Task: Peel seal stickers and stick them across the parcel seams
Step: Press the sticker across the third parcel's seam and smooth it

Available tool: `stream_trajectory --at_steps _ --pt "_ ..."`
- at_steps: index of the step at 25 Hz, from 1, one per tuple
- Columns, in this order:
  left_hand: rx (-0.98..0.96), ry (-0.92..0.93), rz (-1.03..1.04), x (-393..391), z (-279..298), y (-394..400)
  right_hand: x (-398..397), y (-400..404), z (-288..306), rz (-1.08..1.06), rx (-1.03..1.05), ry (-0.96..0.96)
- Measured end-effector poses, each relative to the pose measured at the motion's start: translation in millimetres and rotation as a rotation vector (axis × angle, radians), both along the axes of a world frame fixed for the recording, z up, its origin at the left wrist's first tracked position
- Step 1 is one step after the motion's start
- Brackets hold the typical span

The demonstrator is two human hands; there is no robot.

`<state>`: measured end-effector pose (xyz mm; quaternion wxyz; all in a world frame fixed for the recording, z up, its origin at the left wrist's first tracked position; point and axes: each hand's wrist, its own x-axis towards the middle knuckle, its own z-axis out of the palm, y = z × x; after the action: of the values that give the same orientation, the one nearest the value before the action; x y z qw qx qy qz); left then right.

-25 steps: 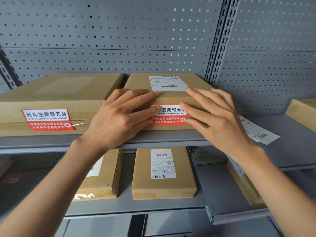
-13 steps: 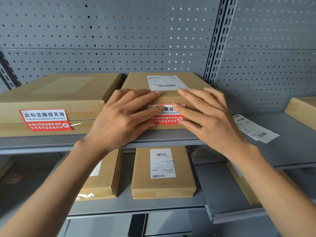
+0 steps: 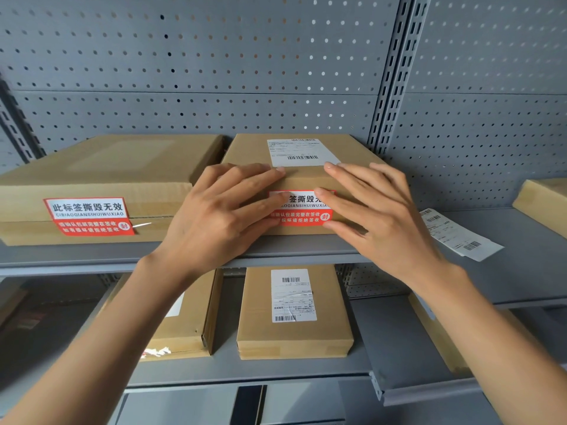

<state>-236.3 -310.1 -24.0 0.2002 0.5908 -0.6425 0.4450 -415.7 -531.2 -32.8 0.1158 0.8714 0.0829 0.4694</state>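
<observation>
In the head view, two bare hands lay flat against the front of one cardboard parcel [image 3: 302, 179] that stood on the upper grey shelf [image 3: 306, 250]. The left hand [image 3: 221, 216] had its fingers straight and a little spread; the fingertips pressed on the left end of a red-and-white seal sticker [image 3: 302, 208], and the hand gripped nothing. The right hand [image 3: 377, 216] was the same — fingers straight, spread, pressing on the right end of this sticker and on the parcel's top edge, with nothing held. The sticker sat on the front face of the parcel, between the two hands, and its middle part was visible.

On the top of this parcel there was one white shipping label [image 3: 299, 152]. Just beside it on the left stood a second, wider parcel [image 3: 101, 167], which carried one seal sticker [image 3: 89, 216] of the same kind across the seam on its front face. So two seal stickers could be counted.

At the right edge of the upper shelf a corner of one more box [image 3: 543, 200] showed, and one loose label sheet [image 3: 457, 234] lay on the shelf near the right hand.

On the lower shelf [image 3: 245, 369] three more boxes could be seen — one in the middle [image 3: 328, 317] with a white label, one at the left [image 3: 187, 326] behind the left forearm, and one at the right, mostly hidden by the right forearm.
</observation>
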Motion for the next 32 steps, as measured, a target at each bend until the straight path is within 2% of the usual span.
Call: stream_trajectory --at_steps 6,10,16,25,32 --pt "-0.064 0.026 -0.001 -12.8 6.3 1.5 -3.7 6.8 7.8 0.038 0.042 0.009" --pt "-0.17 0.103 0.047 -21.6 50.5 11.4 0.9 15.7 50.5 0.111 0.083 -0.031" --pt "-0.282 0.161 0.278 -18.6 108.8 32.9 48.9 39.8 112.3 0.218 0.113 -0.066" --pt "-0.299 0.241 0.488 27.1 100.6 141.1 132.6 127.6 111.3 0.392 0.154 -0.015" --pt "-0.286 0.327 0.487 112.7 81.2 238.1 214.7 222.0 99.7 0.369 0.213 0.036"
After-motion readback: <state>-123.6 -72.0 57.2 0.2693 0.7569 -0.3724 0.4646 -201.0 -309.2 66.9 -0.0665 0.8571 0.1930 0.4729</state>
